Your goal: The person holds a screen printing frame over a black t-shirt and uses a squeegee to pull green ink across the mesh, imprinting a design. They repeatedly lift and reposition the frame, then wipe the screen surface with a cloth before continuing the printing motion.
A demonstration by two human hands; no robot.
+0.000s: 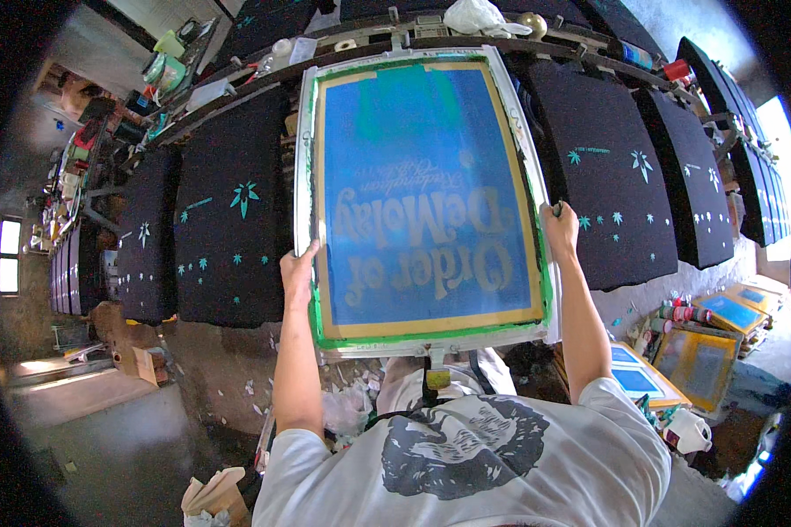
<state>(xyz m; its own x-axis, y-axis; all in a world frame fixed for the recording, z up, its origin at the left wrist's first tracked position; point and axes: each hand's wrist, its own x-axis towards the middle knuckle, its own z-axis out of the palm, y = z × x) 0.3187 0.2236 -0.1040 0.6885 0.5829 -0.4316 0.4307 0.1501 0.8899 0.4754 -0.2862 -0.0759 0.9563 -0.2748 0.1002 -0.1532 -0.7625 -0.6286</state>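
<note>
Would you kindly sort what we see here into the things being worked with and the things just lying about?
In use:
- printing screen frame, blue mesh, green-taped edges
- left hand on its left edge
- right hand on its right edge
- black garment boards in a row

Lying about:
- spare screens on the floor, right
- white jug
- paint pots on the far shelf
- crumpled plastic bag

Screen-printing workshop, printing screen (426,198), shirt-covered platens (233,211)
</note>
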